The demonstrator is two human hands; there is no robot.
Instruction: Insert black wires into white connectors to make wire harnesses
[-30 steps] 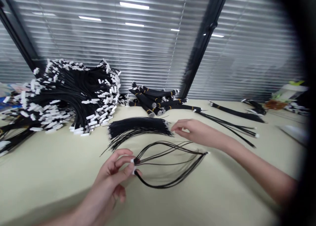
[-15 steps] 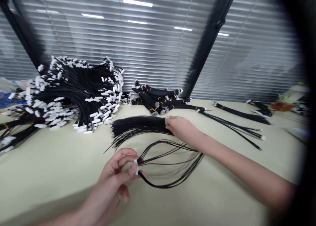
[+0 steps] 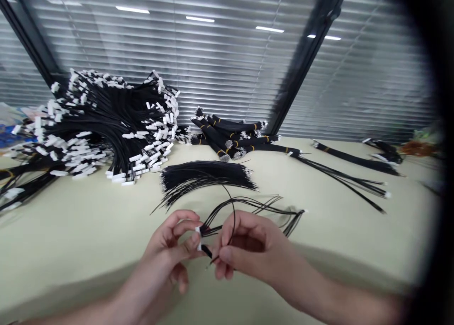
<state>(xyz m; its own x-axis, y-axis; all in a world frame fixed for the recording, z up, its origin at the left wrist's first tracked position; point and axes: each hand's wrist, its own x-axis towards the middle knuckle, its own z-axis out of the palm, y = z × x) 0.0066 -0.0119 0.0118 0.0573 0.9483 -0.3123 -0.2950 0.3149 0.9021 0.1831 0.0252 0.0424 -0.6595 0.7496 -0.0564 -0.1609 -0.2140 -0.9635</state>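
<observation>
My left hand (image 3: 173, 247) pinches a small white connector (image 3: 197, 231) between thumb and fingers, with several thin black wires (image 3: 255, 206) trailing from it to the right over the table. My right hand (image 3: 244, 247) is closed in a pinch on a single black wire (image 3: 231, 206), whose metal tip sits just beside the connector. The wire arcs up and back toward a loose bundle of black wires (image 3: 205, 173) lying on the table just beyond both hands.
A big heap of finished black harnesses with white connectors (image 3: 102, 121) fills the back left. Tied black wire bundles (image 3: 230, 138) lie at the back centre, more harnesses (image 3: 347, 173) at the right. The cream table (image 3: 71, 240) ends at window blinds.
My right hand went to the loose bundle, took one wire from it, and came back beside my left hand. The left hand kept its hold on the connector.
</observation>
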